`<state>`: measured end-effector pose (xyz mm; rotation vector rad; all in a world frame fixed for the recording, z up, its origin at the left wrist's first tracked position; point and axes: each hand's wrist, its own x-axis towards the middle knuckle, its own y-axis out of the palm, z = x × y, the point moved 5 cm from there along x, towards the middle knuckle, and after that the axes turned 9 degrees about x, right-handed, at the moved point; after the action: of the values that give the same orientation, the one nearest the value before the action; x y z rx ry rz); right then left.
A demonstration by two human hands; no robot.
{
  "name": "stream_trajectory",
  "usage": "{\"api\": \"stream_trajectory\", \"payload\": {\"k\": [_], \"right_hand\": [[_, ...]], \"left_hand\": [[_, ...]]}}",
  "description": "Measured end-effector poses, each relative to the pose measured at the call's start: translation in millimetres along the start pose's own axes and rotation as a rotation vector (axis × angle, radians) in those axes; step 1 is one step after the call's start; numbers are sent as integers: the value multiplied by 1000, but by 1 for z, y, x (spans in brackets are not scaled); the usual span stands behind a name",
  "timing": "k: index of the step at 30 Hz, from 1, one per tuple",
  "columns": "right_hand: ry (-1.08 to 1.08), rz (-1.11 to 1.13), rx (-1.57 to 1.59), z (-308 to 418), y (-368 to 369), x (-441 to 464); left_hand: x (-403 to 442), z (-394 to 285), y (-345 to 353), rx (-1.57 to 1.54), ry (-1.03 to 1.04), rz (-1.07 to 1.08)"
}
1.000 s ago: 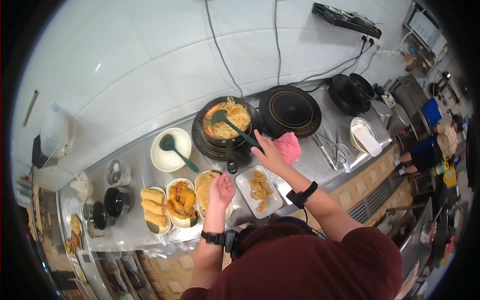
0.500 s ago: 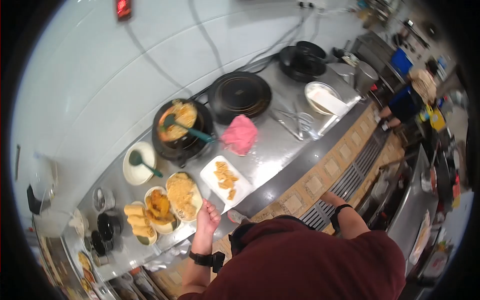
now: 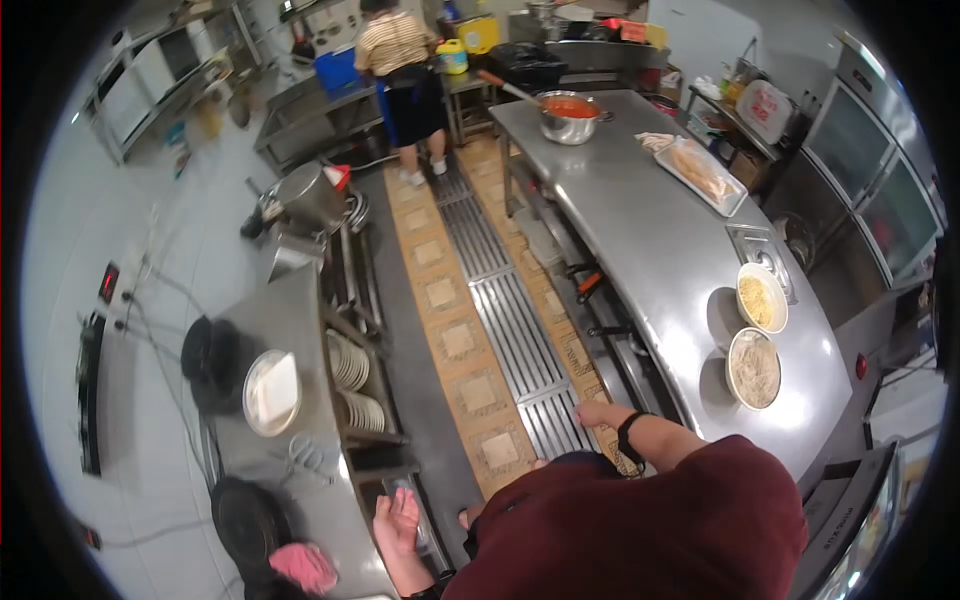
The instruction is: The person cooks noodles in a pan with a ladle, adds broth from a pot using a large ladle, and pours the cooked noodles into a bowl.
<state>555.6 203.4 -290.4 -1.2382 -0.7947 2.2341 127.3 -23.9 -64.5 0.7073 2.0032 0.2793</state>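
Observation:
My left hand (image 3: 397, 525) is raised beside the left counter's front edge, palm upward, its fingers loosely curled and apart with nothing in them. Near it on that counter lie a crumpled pink cloth (image 3: 304, 568) and a pair of scissors (image 3: 308, 455). Farther along stands a bowl (image 3: 272, 393) with a white flat piece in it. My right hand (image 3: 597, 414) hangs over the floor grate, close to the right table and touching nothing I can see; its fingers are mostly hidden. On that table are a bowl of yellow shreds (image 3: 762, 300) and a bowl of pale noodle-like strands (image 3: 755, 370).
Counters flank the tiled aisle with its metal drain grate (image 3: 490, 290). Black pans (image 3: 250, 522) stand at left, stacked plates (image 3: 352, 362) below. On the right table (image 3: 640, 270) are a saucepan of red sauce (image 3: 568, 118) and a tray (image 3: 697, 172). Another person (image 3: 400, 80) stands at the far end.
My left hand has let go of the oval dish of shredded food. My view has swung right, from the food dishes along the wall to the aisle and the right table.

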Motion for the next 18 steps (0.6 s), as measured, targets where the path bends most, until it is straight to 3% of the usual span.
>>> {"api": "stream_trajectory", "payload": {"k": [1,2,3,6,8,11,12,15,18], "right_hand": [[33,-80,167,-7,-10,-7],[23,75,127,-20,-2,1],[-50,51,-53,-22,-6,0],[-78,216,215,-39,4,28],[-546,259,-95,-55,23,75],[-51,167,118,-25,-71,98],[-131,141,64,-21,-97,115],[169,1,237,14,-215,143],[154,-152,463,40,-326,183]], "left_hand": [[20,-1,23,2,-46,79],[25,-6,53,81,-21,95],[38,-10,73,111,-25,83],[85,-21,109,206,-40,94],[122,-30,126,214,-128,104],[183,-52,158,168,-193,87],[204,-63,171,143,-204,96],[268,-103,221,137,-211,91],[316,-143,290,130,-181,170]]}}
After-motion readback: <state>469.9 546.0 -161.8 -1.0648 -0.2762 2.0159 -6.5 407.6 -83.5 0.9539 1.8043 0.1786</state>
